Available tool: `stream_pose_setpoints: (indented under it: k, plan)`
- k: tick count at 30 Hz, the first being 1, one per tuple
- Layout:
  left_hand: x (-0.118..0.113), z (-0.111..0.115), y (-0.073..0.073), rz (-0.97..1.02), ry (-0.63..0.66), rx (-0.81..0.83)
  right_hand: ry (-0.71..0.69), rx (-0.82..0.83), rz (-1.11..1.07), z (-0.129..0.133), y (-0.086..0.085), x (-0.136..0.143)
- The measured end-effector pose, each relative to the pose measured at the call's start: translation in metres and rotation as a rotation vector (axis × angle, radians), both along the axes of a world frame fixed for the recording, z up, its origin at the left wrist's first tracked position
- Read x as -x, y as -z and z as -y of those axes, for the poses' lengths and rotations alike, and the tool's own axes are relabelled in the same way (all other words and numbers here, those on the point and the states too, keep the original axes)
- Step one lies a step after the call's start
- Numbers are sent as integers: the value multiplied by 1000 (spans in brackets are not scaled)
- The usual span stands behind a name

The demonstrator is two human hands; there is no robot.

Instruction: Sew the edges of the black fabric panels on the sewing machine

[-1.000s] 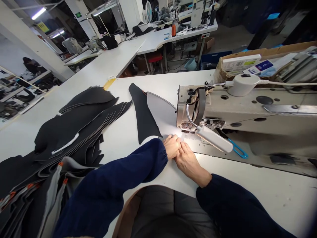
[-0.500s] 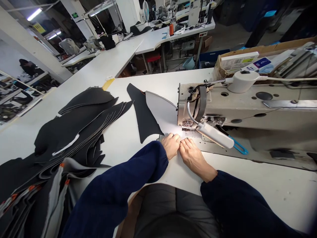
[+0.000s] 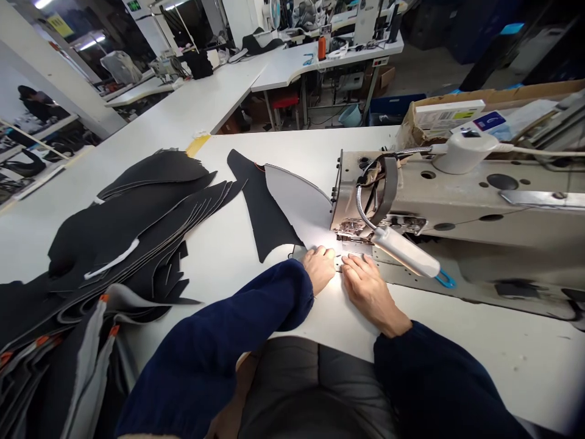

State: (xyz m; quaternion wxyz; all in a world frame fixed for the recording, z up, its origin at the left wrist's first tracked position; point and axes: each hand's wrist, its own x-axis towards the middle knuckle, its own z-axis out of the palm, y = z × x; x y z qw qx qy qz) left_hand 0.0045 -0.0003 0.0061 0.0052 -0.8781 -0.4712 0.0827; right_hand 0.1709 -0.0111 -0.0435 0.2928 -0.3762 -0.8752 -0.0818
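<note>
A grey and black fabric piece (image 3: 296, 198) lies on the white table, its near end under the lit head of the sewing machine (image 3: 461, 201). My left hand (image 3: 319, 268) is closed at that near end, left of the needle area, with its fingers curled down on the fabric. Just in front of the needle, my right hand (image 3: 369, 292) rests with fingers extended on the metal machine bed, a small gap from the left. What lies under both sets of fingertips is hidden. A white lamp (image 3: 406, 251) on a flexible neck shines onto the needle area.
Stacked black fabric pieces (image 3: 132, 213) cover the table's left side. Grey-lined pieces with orange marks (image 3: 91, 360) hang at the near left. A cardboard box (image 3: 406, 116) of supplies stands behind the machine. A person (image 3: 39, 103) sits far left.
My hands, which were touching at the fingertips, are now slightly apart; the right one has shifted right along the machine bed. The view has turned slightly.
</note>
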Motion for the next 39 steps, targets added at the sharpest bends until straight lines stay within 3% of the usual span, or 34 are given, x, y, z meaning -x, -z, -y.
stream_pose_setpoints:
  k: [4, 7, 14, 25, 32, 39]
  plan:
    - [-1, 0, 3, -6, -23, -24, 15, -15, -85, 0, -13, -1]
    - [0, 0, 5, 30, -25, -27, 27, -14, -9, -2, -19, 4]
    - [1, -8, 8, 84, -41, -11, 48, 6, 188, -9, -7, 10]
    - [-10, -42, 6, 119, -147, 16, 102, 58, 169, -7, -6, 5]
    - [-12, -44, 6, 136, -149, 5, 100, 106, 122, -9, -5, 1]
    - [-17, -47, 12, 212, -135, -4, 44, -2, 119, -18, 5, -8]
